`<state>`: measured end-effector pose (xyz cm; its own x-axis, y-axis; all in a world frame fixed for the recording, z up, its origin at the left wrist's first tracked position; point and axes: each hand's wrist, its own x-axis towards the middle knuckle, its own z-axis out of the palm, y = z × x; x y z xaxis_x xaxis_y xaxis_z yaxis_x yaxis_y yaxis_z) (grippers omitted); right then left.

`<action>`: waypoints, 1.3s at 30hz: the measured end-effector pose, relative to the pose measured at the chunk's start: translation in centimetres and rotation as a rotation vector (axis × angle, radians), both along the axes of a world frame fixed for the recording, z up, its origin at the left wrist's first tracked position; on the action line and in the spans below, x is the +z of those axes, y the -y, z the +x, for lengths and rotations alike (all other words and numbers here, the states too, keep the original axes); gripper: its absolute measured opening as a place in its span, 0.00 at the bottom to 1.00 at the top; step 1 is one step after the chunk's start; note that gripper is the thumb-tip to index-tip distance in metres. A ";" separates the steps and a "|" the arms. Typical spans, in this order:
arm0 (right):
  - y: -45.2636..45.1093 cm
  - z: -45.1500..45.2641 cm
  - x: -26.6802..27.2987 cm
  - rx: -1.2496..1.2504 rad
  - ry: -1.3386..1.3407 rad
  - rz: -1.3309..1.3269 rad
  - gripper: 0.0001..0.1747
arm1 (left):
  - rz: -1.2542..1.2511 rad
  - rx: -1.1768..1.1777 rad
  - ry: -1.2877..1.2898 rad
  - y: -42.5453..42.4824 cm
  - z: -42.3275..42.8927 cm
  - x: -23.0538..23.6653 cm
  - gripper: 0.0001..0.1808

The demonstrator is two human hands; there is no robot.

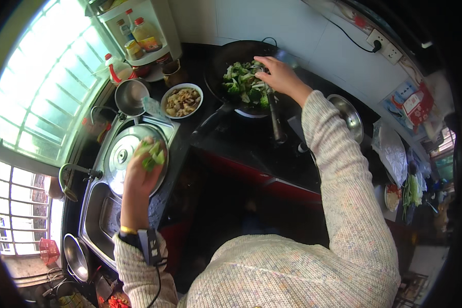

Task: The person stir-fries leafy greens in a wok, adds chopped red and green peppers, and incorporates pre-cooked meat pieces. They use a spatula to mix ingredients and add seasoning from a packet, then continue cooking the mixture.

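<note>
Green vegetable pieces [153, 154] lie in my left hand [142, 169], which is above a round metal lid [119, 154] over the sink. My right hand [279, 77] is over a black wok [219, 63], its fingers spread near the broccoli and other greens [238, 82] inside. A metal utensil with a long handle [275, 119] leans over the wok's near rim, passing under my right hand; whether the fingers touch it cannot be told. Left of the wok stands a white bowl [182, 101] of cooked food pieces.
A metal saucepan [131, 96] stands behind the lid, near a corner shelf [148, 57] with bottles. The wok's handle [210, 122] juts toward me. Right of my forearm is a metal bowl [346, 115]. A faucet [75, 169] arches beside the sink basin [104, 219].
</note>
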<state>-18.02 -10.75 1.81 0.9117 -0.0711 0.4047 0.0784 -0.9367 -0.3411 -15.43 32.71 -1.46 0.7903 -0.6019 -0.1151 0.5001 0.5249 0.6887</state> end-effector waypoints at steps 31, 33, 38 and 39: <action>-1.2 -2.2 11.8 -0.283 0.235 0.025 0.04 | 0.775 -0.193 1.513 33.3 15.1 0.3 0.21; -1.0 -2.1 12.8 -0.438 0.131 0.146 0.05 | 0.827 -0.413 1.239 33.2 15.6 0.3 0.19; 2.0 -1.4 12.1 -0.603 0.222 0.312 0.06 | 0.892 -0.355 1.587 32.4 16.5 -0.6 0.17; 2.9 -1.3 11.8 -0.599 0.236 0.348 0.06 | 0.772 -0.342 1.390 32.2 16.4 -1.0 0.16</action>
<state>-19.36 -13.67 13.59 0.5674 -0.6905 0.4486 -0.3050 -0.6823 -0.6644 0.96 0.48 -2.45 0.3859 -0.9022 0.1925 -0.6837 -0.1396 0.7163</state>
